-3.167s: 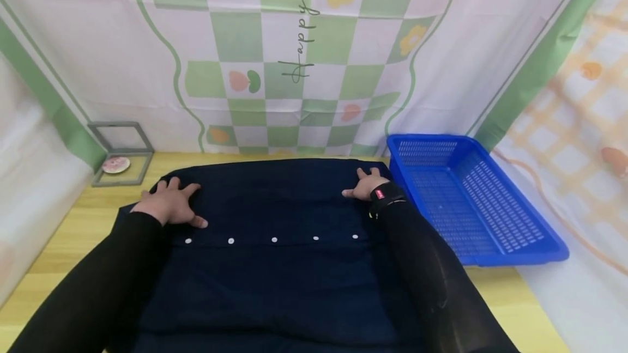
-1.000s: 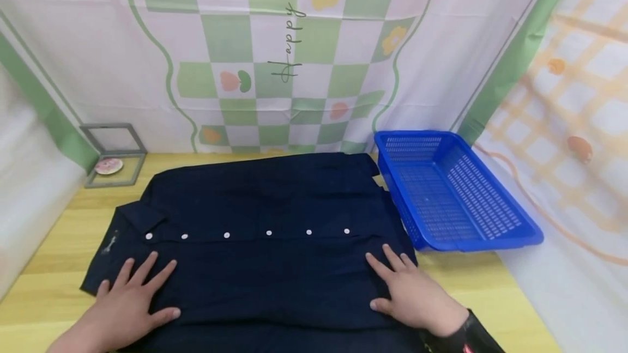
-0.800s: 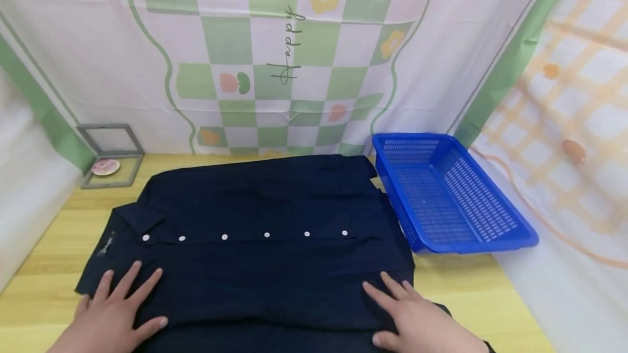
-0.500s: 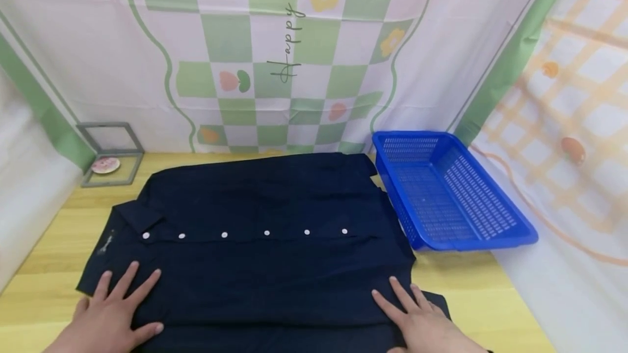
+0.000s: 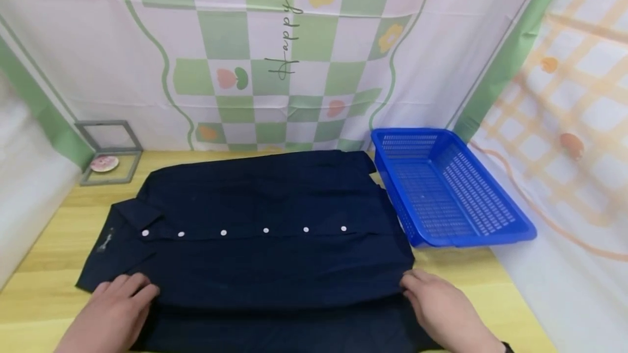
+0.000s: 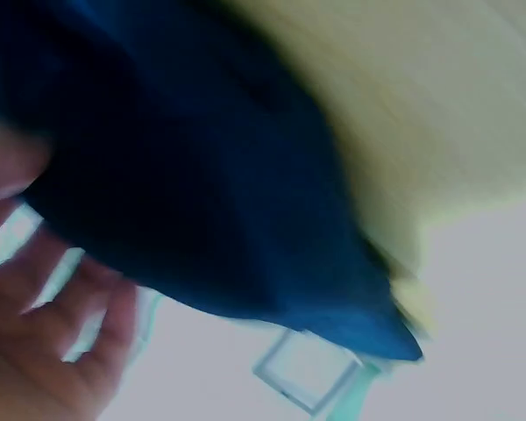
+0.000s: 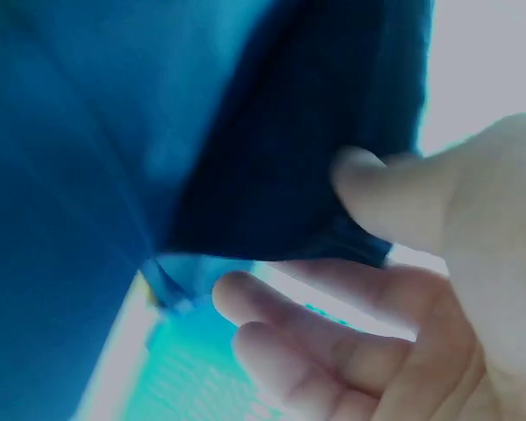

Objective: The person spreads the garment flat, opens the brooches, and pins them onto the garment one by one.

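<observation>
At the far left, one grey, square-framed, two-panel stand (image 5: 105, 182) with one round pink-and-white disc (image 5: 104, 164) sits on the yellow wood-grain table (image 5: 39, 298), a strip of which shows left of the shirt. One left hand (image 5: 112, 312) pinches cloth between thumb and fingers near the collar end. The single navy fabric shirt (image 5: 275, 195) lies across the middle, collar to the left, six white round buttons (image 5: 223, 232) in a row; its far edge runs near the printed white-and-green curtain (image 5: 275, 108). One right hand (image 5: 448, 309) also pinches the shirt, at its right edge, with table beyond that hand. One blue perforated plastic basket (image 5: 402, 206) stands just beside the shirt's far right part, limiting room there; whether they touch cannot be told.
</observation>
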Action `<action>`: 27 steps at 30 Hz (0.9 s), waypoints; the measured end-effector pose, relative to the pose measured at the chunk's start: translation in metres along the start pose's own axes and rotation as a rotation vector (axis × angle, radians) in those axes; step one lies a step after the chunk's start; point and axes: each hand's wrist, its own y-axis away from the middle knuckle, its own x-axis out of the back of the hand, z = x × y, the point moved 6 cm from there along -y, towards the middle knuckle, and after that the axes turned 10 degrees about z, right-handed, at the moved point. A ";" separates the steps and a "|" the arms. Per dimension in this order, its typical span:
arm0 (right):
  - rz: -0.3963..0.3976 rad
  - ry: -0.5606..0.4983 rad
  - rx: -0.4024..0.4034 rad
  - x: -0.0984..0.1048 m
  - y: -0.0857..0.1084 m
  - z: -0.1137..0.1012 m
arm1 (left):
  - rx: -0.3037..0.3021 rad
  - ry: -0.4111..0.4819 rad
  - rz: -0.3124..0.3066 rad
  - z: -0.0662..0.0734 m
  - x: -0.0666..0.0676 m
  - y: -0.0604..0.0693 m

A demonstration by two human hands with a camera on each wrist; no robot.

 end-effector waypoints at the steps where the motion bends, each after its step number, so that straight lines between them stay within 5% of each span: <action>1: 0.056 0.003 -0.005 0.006 0.000 0.002 | -0.021 -0.001 0.056 0.001 0.004 -0.001; 4: 0.063 -0.006 -0.077 0.016 0.000 0.011 | -0.070 0.015 0.169 0.002 0.012 0.001; 7: -0.098 -0.031 -0.186 0.013 0.006 0.020 | -0.074 0.025 0.143 0.001 0.007 0.006; 12: -0.471 -0.137 -0.272 -0.018 0.024 0.027 | 0.148 -0.047 -0.234 -0.015 -0.024 0.020; 14: -0.530 -0.204 -0.272 -0.030 0.029 0.027 | 0.231 -0.072 -0.356 -0.023 -0.033 0.026; 19: -0.558 -0.276 -0.325 -0.041 0.034 0.030 | 0.267 -0.048 -0.447 -0.035 -0.040 0.027; 22: -0.528 -0.218 -0.325 -0.039 0.031 0.030 | 0.230 -0.062 -0.396 -0.035 -0.032 0.023; 27: -0.440 -0.027 -0.299 -0.029 0.023 0.023 | 0.086 -0.067 -0.108 -0.026 -0.010 0.016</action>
